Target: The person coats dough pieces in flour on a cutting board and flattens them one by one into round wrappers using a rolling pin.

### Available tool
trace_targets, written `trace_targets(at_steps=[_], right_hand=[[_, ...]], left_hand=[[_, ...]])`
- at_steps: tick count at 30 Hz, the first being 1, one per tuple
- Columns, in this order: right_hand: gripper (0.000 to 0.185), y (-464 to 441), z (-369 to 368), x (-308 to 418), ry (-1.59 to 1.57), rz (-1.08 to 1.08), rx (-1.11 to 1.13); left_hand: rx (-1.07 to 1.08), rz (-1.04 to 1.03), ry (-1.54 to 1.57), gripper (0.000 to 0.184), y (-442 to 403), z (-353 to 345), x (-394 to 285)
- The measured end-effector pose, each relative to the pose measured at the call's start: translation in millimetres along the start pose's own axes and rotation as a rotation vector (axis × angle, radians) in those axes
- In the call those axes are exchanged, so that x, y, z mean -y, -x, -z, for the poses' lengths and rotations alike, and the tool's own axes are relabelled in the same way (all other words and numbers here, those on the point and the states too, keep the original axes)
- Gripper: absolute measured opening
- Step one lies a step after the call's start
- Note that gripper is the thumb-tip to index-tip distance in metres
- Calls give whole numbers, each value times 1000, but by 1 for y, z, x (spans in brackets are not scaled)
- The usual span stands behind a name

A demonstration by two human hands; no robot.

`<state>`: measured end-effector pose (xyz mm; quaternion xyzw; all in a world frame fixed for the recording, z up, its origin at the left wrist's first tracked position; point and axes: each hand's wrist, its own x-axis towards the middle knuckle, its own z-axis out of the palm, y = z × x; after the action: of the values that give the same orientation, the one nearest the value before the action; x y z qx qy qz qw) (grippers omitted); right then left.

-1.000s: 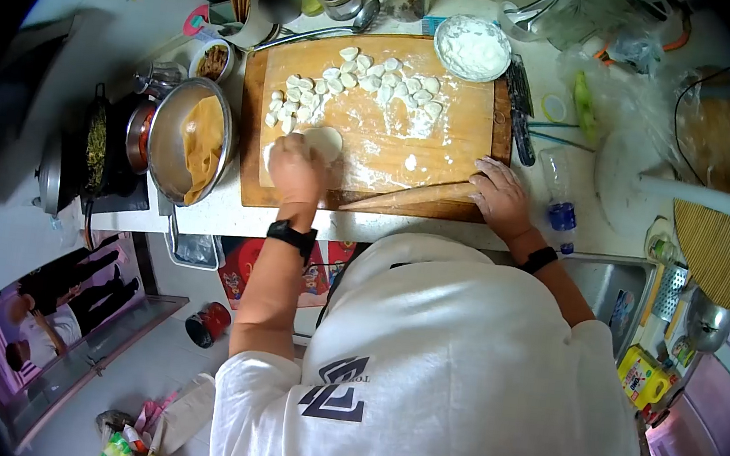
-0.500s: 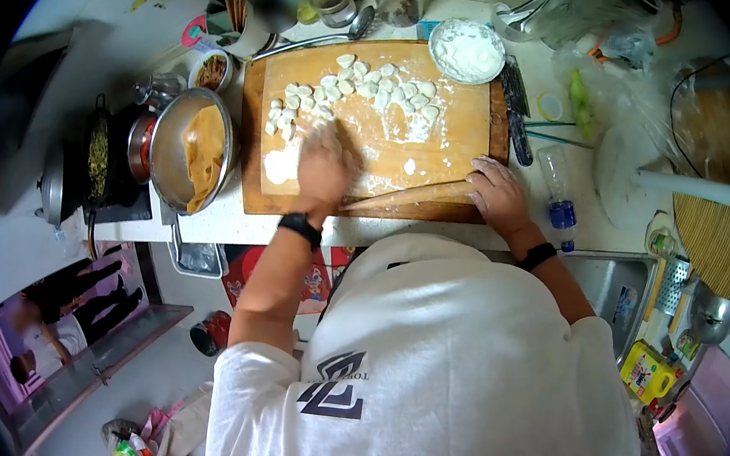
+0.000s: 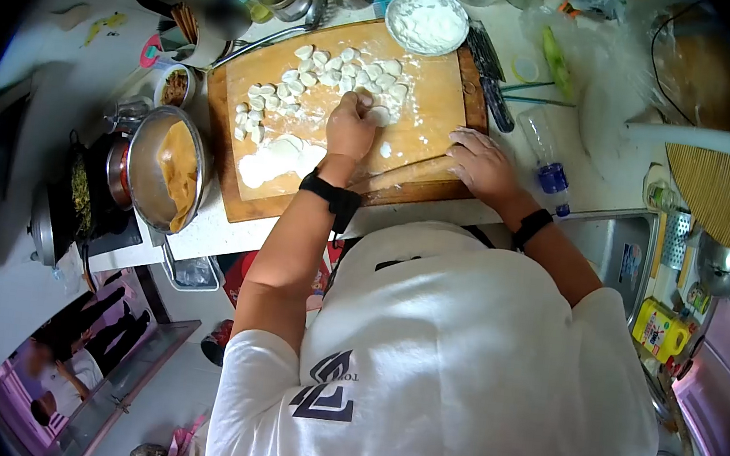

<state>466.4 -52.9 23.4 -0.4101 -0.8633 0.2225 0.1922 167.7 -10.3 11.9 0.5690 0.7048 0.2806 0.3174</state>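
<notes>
My left hand (image 3: 350, 130) is closed over the middle of the wooden board (image 3: 441, 94), its thumb and fingers against a flattened round of dough (image 3: 378, 116). Under my right hand (image 3: 483, 167) lies the right end of a wooden rolling pin (image 3: 404, 175), the fingers bent over it. The pin slants along the board's near edge. Several small dough pieces (image 3: 337, 72) are grouped across the far side. Flat, overlapping dough wrappers (image 3: 279, 161) rest left of my left wrist. Loose flour dusts the board.
A bowl of flour (image 3: 427, 23) stands at the board's far edge. To the left is a metal bowl (image 3: 147, 168) with something tan inside. A long spoon (image 3: 279, 34) lies behind the board; a plastic bottle (image 3: 550, 163) lies right. The sink (image 3: 621, 242) is at the right.
My left hand has moved rightward from near the left dough pieces and closed at the dough round. The wrappers now show more fully. My right hand stays at the rolling pin. The view has shifted.
</notes>
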Motion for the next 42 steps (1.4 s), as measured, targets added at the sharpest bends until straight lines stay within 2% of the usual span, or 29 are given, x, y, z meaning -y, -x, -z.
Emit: trace_targets(at_steps=[2,3,6,7,8,10,11,16,18,20,21,22,23,24,25,28,31,32,34,36,40,41,42], right_hand=[[24,-1,3,1,19,7,11],[24,-1,3,0,19,5,14],[23,-1,0,-2,17,14,23],[22,0,-1,-2,12,24,4],[21,0,-2,-2,10,35,-19],[20,0,-1,-2,25,40,-16],[20,0,1,-2,41,50,-10],[19,-4,10,-5,69,123,-4],[19,-6,10,-13,73,139,-25],[21,-18,9,-24,124,150,-75],[34,-23,6,-30,171,97,-11],[34,-33,5,-31,167,97,-9],[43,-43,2,-32,190,81,-14],[52,-52,-1,-32,215,64,-19],[64,-63,-4,-38,221,32,18],[67,-86,-11,-41,292,-35,-21],[70,-67,-5,-33,252,60,-37],[70,-56,-3,-29,252,59,-36],[71,-39,0,-27,266,18,154],[72,-49,-10,-42,251,74,79],[66,-89,-11,-49,232,-24,-86],[61,-85,-6,-50,190,66,-50],[56,-80,-3,-47,142,159,-7]], left_hand=[[-175,-161,-274,17,2,-5,0],[-173,-160,-272,17,4,-6,-2],[-127,-582,-429,42,21,-7,-8],[26,-462,-531,65,37,-14,-5],[28,-464,-533,65,46,-17,-1],[37,-448,-636,77,59,-17,-6],[93,-376,-544,81,66,-16,-10],[261,-275,-432,81,102,-9,-23],[131,-345,-438,83,104,8,-14],[93,-374,-463,83,113,16,3],[104,-380,-539,86,117,17,10],[114,-386,-614,90,118,19,9],[118,-400,-651,96,113,20,9],[9,-458,-602,95,104,16,19],[4,-418,-627,94,90,16,16],[-34,-378,-731,95,72,17,15],[77,-369,-712,101,99,21,10],[134,-379,-707,104,115,23,4],[211,-399,-715,106,132,26,0],[129,-414,-694,107,115,24,-3],[69,-286,-829,98,66,25,-5],[23,-310,-841,88,66,30,-10],[4,-301,-848,88,72,37,-9]])
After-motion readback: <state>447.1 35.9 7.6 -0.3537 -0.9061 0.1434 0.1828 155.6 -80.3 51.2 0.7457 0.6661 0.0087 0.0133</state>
